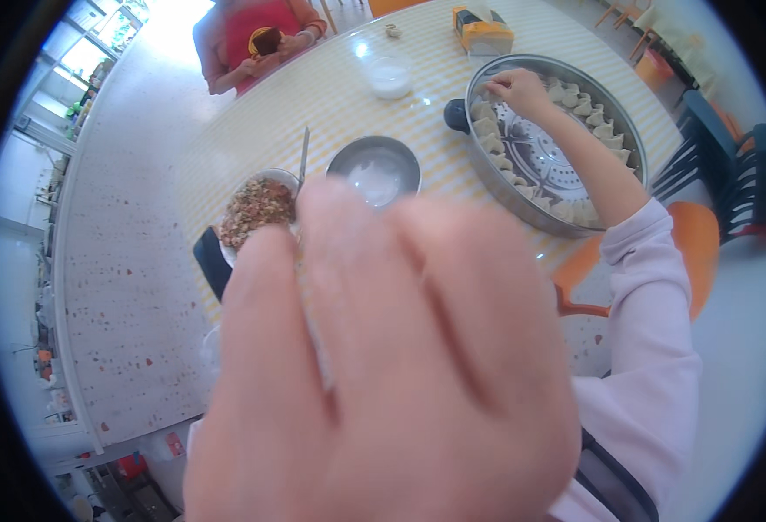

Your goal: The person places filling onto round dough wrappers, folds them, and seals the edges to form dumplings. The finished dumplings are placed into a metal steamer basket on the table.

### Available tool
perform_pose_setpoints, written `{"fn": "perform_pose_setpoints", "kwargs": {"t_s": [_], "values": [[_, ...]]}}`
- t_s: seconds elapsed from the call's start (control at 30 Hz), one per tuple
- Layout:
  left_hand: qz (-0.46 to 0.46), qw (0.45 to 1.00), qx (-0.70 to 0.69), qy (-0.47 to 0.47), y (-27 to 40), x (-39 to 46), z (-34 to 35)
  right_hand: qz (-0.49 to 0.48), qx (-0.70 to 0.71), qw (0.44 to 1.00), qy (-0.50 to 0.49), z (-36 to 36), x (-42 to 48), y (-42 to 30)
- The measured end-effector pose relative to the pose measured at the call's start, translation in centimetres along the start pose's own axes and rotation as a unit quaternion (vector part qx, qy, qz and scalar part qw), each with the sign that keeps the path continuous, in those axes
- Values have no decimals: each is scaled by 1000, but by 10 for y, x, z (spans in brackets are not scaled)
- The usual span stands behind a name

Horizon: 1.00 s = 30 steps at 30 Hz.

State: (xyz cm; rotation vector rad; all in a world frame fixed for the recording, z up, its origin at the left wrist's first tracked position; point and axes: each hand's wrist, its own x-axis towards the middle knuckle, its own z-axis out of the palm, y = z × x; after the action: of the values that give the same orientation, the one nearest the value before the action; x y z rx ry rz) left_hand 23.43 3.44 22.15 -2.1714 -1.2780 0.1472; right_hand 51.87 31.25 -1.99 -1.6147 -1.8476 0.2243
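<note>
My left hand (383,365) is raised right in front of the camera, blurred, with its back and bent fingers filling the lower middle. Its palm side is hidden, so I cannot see whether it holds anything. Over the far left rim of a round metal steamer tray (526,212) is my right hand (521,92), its fingertips pinched together beside the dumplings. Whether something sits between those fingertips is unclear. Folded dumplings (487,127) line the tray's inner edge in a ring, around a perforated centre (543,153).
A bowl of minced filling (259,209) has a metal utensil (304,153) at its side. Near it are a metal bowl (409,160) with white contents and a small bowl (389,77). A tissue pack (484,31) lies at the back. Across the checked tablecloth (331,85) stands a person (243,39).
</note>
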Motion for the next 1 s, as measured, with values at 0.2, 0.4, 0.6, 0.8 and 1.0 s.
{"fn": "perform_pose_setpoints", "kwargs": {"t_s": [0.2,0.4,0.6,0.8,1.0], "values": [[1,998,-44,50,-2,-12,-6,7,-23,1000,-4,12,4,13],[-154,572,-704,391,-7,-30,57,47,-40,998,-2,10,5,11],[5,118,-960,255,-1,-41,47,78,-39,996,-31,2,1,5],[159,57,-969,180,-2,-44,39,47,-21,997,-55,13,6,-4],[177,30,-968,174,2,-38,45,56,22,995,-82,-3,0,-3]]}}
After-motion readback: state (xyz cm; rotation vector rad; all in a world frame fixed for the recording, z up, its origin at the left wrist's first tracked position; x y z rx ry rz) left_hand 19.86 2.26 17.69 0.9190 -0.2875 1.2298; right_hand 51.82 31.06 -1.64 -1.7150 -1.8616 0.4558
